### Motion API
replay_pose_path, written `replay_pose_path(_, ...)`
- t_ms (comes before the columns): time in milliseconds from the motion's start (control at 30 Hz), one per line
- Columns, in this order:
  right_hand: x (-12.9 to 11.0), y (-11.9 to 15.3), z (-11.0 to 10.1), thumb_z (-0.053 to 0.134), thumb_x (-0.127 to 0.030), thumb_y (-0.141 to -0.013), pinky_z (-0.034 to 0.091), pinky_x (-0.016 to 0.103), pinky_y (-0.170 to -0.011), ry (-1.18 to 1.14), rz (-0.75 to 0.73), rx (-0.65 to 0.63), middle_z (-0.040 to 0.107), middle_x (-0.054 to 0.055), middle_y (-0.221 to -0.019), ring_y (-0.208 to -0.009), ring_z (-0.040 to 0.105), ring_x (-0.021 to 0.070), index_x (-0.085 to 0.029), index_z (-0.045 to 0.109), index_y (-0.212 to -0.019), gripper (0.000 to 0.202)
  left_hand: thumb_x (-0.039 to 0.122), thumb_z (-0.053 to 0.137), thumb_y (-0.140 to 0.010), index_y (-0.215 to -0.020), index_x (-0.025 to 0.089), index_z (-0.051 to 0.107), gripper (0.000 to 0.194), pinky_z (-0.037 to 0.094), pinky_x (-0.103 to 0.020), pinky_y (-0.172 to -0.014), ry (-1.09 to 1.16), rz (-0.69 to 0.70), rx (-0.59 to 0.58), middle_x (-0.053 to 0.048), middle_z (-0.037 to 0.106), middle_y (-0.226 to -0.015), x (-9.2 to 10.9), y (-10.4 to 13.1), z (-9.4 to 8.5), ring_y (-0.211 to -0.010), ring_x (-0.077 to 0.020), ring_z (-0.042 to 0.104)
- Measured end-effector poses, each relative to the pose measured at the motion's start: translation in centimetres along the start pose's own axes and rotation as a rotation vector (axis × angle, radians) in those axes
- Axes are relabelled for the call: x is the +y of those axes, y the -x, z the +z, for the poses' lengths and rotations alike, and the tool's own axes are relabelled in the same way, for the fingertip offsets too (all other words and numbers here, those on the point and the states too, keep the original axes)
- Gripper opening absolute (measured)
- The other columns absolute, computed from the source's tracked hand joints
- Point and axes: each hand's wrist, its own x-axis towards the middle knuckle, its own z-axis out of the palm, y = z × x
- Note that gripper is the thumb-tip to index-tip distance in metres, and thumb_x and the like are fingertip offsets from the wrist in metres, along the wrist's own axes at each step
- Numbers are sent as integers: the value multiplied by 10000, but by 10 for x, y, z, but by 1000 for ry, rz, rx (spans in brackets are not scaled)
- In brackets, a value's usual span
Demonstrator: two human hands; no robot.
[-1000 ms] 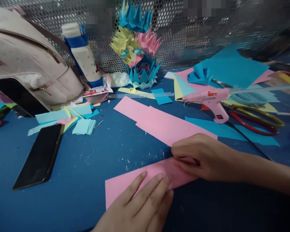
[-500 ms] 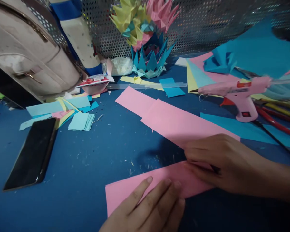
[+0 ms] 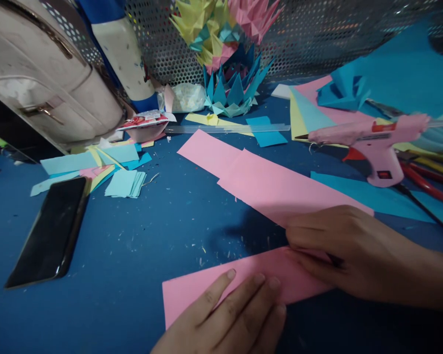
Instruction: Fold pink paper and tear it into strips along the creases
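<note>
Blue tabletop (image 3: 121,255) spreads under everything, specked with tiny paper bits, and a metal screen (image 3: 166,54) full of holes stands along its far side.

At the far left is a pale bag (image 3: 55,83) with a dark flat slab (image 3: 18,128) leaning against its front. Nearer on the left lies a black phone (image 3: 47,233), its far end just beside a tangle of paper strips (image 3: 88,160). Right of those sits a small stack of light blue squares (image 3: 123,183); beyond, a white and blue bottle (image 3: 120,56) tilts, with a small bowl (image 3: 145,130) in front of it.

My left hand (image 3: 229,314), at the near middle, lies flat with the fingers a little apart, pressing on a pink sheet (image 3: 186,290) without gripping it. That sheet lies on the table right in front of me, running beneath both hands. Farther back, two pink strips (image 3: 276,182) overlap, and folded paper flowers (image 3: 229,78) stand against the screen.

To the right, my right hand (image 3: 335,246) is curled, fingers bent in, thumb against the sheet's right end; I can't tell whether it pinches the paper or only presses it. Beyond it are a blue strip (image 3: 347,187), a pink glue gun (image 3: 376,140) and, at the far right, large blue paper (image 3: 402,69).
</note>
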Motion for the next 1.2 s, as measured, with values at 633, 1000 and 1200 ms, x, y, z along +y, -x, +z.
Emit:
replay_pose_path(633,-2,1,-5,458,-216,-896,180,308,-550,58,51,75,521,-2,-630,-564,397,131,-198,457,-682,214,240,260,-1050,-1408,139,494,440,64,-497,-1220,22,44,-53,-82,488,-1475,3,4,4,-1392,-255,391)
replay_pose_path(1000,-4,1,-9,486,-188,-825,202,288,-549,31,96,42,501,-7,-636,-549,371,122,-195,450,-668,161,198,256,-1045,-1396,129,509,438,85,-478,-1221,43,36,-32,-83,513,-1454,3,3,5,-1381,-243,413)
replay_pose_path(1200,-5,0,-10,483,-201,-835,203,285,-544,32,113,29,517,2,-638,-548,388,123,-193,457,-655,182,198,314,-1037,-1388,122,517,413,116,-438,-1226,49,-1,-27,-79,511,-1459,5,2,4,-1395,-239,398)
